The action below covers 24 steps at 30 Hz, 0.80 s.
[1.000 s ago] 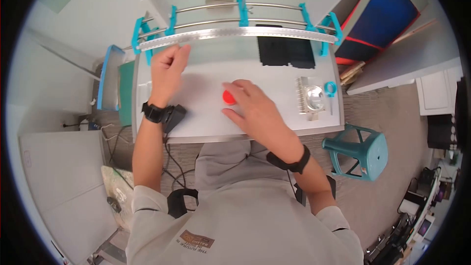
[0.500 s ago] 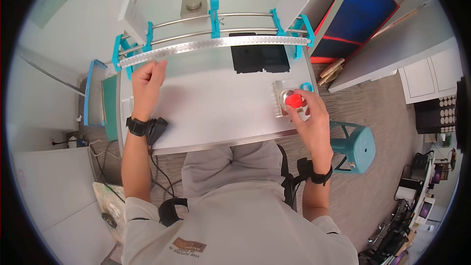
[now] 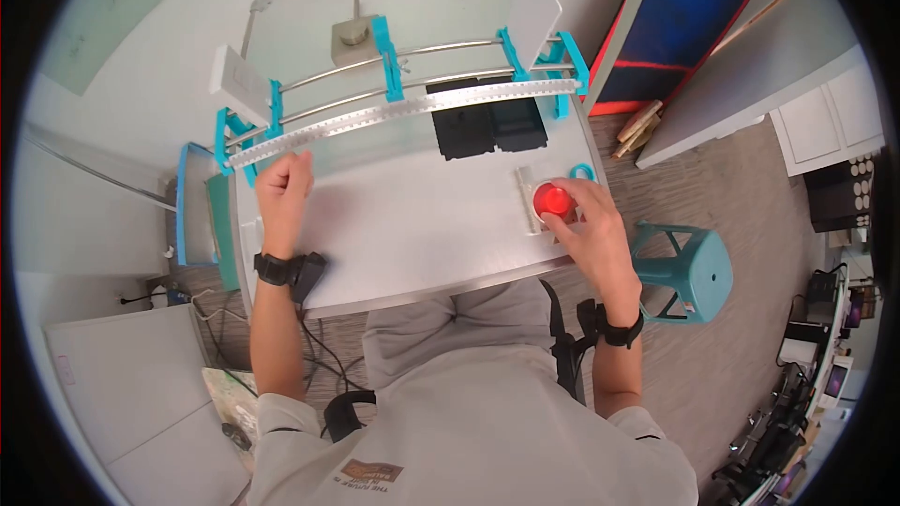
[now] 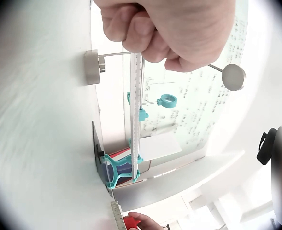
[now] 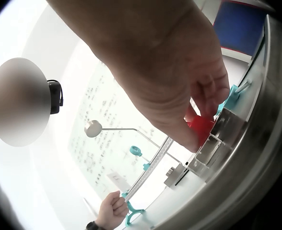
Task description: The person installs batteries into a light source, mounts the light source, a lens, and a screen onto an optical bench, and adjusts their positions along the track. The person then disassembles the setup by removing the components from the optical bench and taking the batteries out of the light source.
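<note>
In the head view my right hand (image 3: 598, 234) pinches a red round piece (image 3: 551, 199) between thumb and fingertips. It is held at a clear holder (image 3: 527, 201) near the table's right edge, and it covers much of that holder. The right wrist view shows the red piece (image 5: 202, 128) right at the top of the clear box-like holder (image 5: 221, 139). My left hand (image 3: 285, 195) is curled into a fist with nothing visible in it. It is nearest to the left end of a long ruler (image 3: 403, 111), which it overlaps in the left wrist view.
Teal brackets (image 3: 386, 61) carry metal rods behind the ruler, with white panels (image 3: 536, 14) at both sides. Black sheets (image 3: 487, 126) lie under the ruler's right half. A teal ring (image 3: 582, 171) lies beyond my right hand. A teal stool (image 3: 698, 272) stands right of the table.
My right hand has carried the red piece from mid-table to the clear holder on the right. My left hand keeps its fist near the ruler's left end. The head view has shifted.
</note>
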### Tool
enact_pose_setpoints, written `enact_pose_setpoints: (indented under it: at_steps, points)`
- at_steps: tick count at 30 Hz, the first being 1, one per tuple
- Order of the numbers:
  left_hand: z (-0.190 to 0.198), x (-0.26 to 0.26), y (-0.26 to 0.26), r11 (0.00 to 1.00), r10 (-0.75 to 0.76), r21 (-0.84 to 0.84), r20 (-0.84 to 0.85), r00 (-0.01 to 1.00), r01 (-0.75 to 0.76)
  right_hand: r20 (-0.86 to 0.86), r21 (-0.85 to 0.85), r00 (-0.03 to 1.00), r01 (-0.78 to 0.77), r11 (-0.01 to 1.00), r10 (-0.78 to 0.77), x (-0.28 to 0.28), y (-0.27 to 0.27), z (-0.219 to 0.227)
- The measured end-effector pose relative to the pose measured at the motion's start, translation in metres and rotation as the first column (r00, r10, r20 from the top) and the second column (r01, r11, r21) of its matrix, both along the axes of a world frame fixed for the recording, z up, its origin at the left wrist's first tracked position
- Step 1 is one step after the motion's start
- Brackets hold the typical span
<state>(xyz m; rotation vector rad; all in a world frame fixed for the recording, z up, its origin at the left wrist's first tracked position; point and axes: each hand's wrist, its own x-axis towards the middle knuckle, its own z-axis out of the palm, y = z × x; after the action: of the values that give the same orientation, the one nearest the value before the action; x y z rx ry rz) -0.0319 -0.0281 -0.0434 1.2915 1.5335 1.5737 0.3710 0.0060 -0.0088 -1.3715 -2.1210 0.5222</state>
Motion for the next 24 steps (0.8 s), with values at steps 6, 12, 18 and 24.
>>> enact_pose_setpoints:
  at_steps: [6,12,18,24]
  points:
    - [-0.005,0.000,-0.001,0.998,0.042,-0.047,-0.099,0.994,-0.046,-0.053,-0.077,0.998,0.027,0.997,-0.031,0.001,-0.002,0.018]
    - [0.001,0.001,-0.002,0.996,-0.020,-0.083,0.088,0.996,0.027,-0.074,-0.014,0.995,-0.072,0.997,0.071,-0.010,0.004,0.023]
    - [0.036,0.003,-0.007,0.988,-0.138,-0.068,-0.003,0.990,0.137,-0.107,-0.040,0.978,-0.183,0.982,0.178,-0.028,0.020,0.041]
    - [0.077,0.032,0.036,0.985,-0.155,0.010,-0.375,0.914,0.172,-0.198,-0.004,0.907,-0.379,0.925,0.371,-0.080,0.062,0.078]
